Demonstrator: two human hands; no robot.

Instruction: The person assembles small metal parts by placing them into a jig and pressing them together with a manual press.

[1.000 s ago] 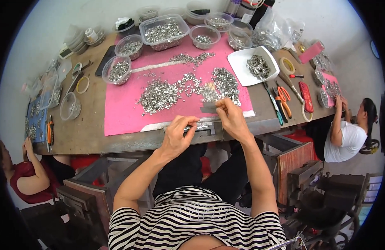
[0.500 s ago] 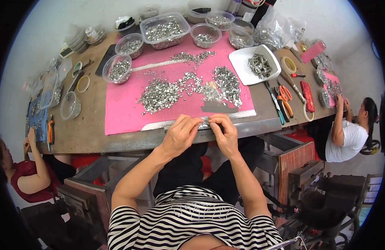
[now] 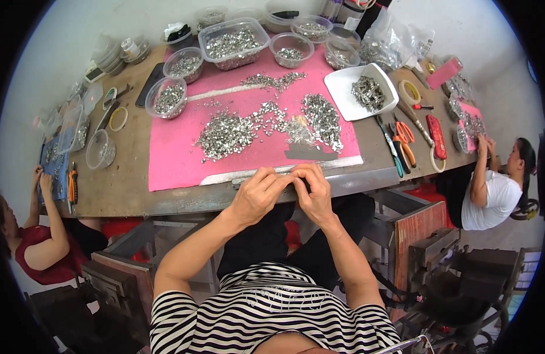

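Both hands, left hand and right hand, now together pinching tiny metal piece at bench edge, 6 o'clock of pink mat; right pulled back from silver parts pile.

wooden table | pink mat | white tray | clear tubs | pliers

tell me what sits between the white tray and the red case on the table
In the head view, between the white tray and the red case lie pliers with orange handles and a blue-handled tool, on bare wooden table.
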